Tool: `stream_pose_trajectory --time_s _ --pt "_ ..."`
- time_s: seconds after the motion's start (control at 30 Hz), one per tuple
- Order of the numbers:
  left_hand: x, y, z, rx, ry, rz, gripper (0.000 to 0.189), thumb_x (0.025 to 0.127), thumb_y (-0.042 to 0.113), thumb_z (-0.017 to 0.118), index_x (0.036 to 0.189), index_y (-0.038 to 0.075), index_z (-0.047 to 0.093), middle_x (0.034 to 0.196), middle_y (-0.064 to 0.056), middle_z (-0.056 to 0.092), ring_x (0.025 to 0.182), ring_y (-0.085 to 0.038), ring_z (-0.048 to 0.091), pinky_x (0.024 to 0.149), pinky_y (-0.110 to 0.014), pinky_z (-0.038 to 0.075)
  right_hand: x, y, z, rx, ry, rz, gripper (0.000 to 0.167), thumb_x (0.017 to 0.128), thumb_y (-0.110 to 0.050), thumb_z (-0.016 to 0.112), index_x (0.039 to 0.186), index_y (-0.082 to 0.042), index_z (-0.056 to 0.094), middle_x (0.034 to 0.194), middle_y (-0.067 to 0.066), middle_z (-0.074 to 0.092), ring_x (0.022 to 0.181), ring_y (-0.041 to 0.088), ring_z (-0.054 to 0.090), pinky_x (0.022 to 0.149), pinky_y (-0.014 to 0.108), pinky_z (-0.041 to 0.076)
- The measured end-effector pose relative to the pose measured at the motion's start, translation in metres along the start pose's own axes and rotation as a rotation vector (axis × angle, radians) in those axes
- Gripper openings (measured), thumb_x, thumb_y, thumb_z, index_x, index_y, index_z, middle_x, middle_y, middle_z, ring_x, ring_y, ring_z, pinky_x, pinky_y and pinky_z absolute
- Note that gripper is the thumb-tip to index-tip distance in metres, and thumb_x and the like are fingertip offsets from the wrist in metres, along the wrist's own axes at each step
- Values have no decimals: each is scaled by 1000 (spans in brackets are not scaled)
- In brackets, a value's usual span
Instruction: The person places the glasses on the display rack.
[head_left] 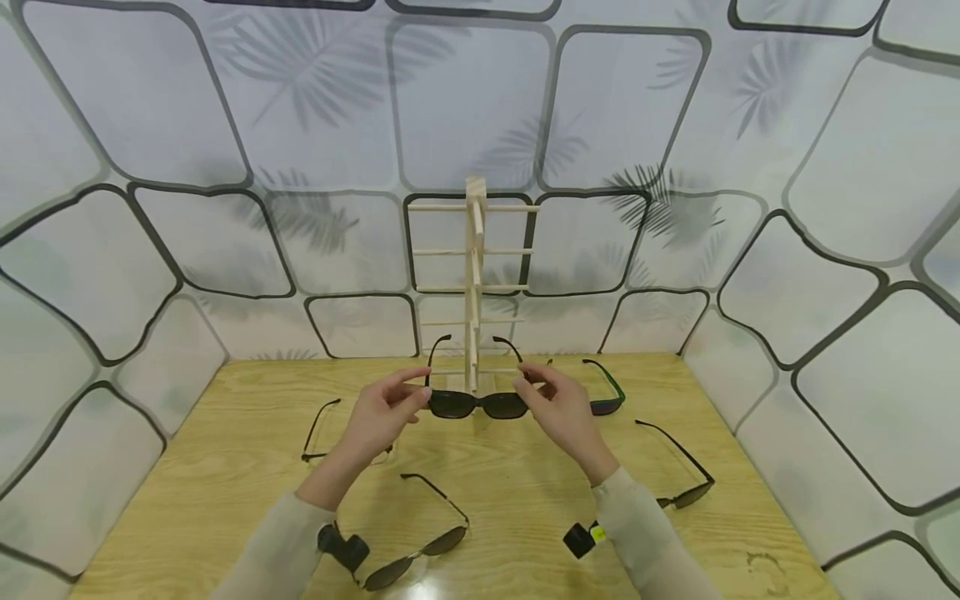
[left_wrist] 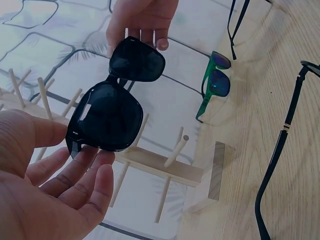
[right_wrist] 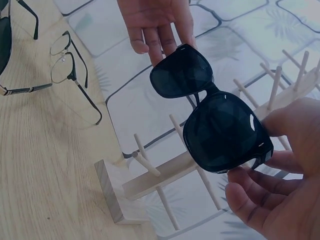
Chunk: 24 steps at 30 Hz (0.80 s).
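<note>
A pair of black sunglasses (head_left: 478,405) with dark lenses is held up between both hands, its arms unfolded and pointing toward the rack. My left hand (head_left: 382,414) pinches the left hinge corner between thumb and fingers. The right hinge corner is pinched by my right hand (head_left: 557,408) in the same way. Right behind the sunglasses stands a wooden display rack (head_left: 474,275) with an upright post and thin horizontal pegs. In the left wrist view, the lenses (left_wrist: 107,115) face the camera, and the rack's lower pegs (left_wrist: 175,150) show behind them.
Clear-lens glasses (head_left: 315,456) lie left on the wooden table (head_left: 225,500). Sunglasses with thin frames (head_left: 416,557) lie at the front, another dark pair (head_left: 692,495) at the right. Green-framed sunglasses (left_wrist: 219,82) lie beside the rack. A patterned backdrop (head_left: 480,100) encloses the table's back and sides.
</note>
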<state>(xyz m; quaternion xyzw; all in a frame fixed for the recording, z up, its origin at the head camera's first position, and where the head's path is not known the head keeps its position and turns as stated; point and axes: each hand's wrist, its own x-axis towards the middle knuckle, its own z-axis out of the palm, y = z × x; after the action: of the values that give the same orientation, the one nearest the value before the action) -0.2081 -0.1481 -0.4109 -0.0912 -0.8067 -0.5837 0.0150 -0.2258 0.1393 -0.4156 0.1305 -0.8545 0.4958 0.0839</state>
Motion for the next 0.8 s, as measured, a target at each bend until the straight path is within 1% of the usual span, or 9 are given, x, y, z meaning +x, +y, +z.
stream_pose_trajectory --time_s 0.1,0.2,0.33,0.37,0.47,0.57,0.8 --pt "3 -2 0 -3 17 -3 42 107 20 65 148 10 62 129 -23 73 109 -35 73 81 -33 63 3 2 1 -3 -23 2 42 105 -33 67 143 -15 66 129 12 71 88 17 67 63 29 50" --pt "7 -3 -1 -3 35 -4 42 107 19 64 148 10 62 129 -24 73 111 -37 73 82 -36 64 6 3 2 16 -48 6 44 106 -32 67 147 -17 63 135 13 68 95 20 67 65 30 52" --pt "10 -5 0 -8 50 -21 41 107 17 64 148 9 62 128 -24 73 112 -38 72 80 -31 63 10 6 2 44 -76 4 46 106 -30 67 150 -17 61 139 13 65 98 23 67 68 29 55" --pt "11 -5 0 -9 52 -25 41 107 16 64 148 9 62 128 -24 73 112 -38 72 79 -29 63 11 7 2 44 -84 1 48 106 -30 67 151 -16 59 141 13 65 99 23 67 69 29 55" --pt "13 -6 1 -18 62 -34 41 107 15 64 147 10 63 128 -23 73 110 -37 72 78 -27 62 13 9 2 42 -102 2 52 106 -31 67 154 -16 56 146 14 62 102 25 67 71 31 54" --pt "16 -6 2 -16 72 -32 40 106 15 65 146 9 63 126 -23 74 108 -35 73 78 -28 63 16 11 3 33 -110 1 55 106 -32 67 156 -16 53 151 15 59 105 28 66 72 33 53" --pt "24 -7 3 -14 65 -29 42 108 18 63 149 11 61 126 -22 74 108 -36 73 82 -32 64 23 11 3 31 -103 0 57 106 -31 66 158 -13 51 152 16 58 109 31 65 75 34 53"
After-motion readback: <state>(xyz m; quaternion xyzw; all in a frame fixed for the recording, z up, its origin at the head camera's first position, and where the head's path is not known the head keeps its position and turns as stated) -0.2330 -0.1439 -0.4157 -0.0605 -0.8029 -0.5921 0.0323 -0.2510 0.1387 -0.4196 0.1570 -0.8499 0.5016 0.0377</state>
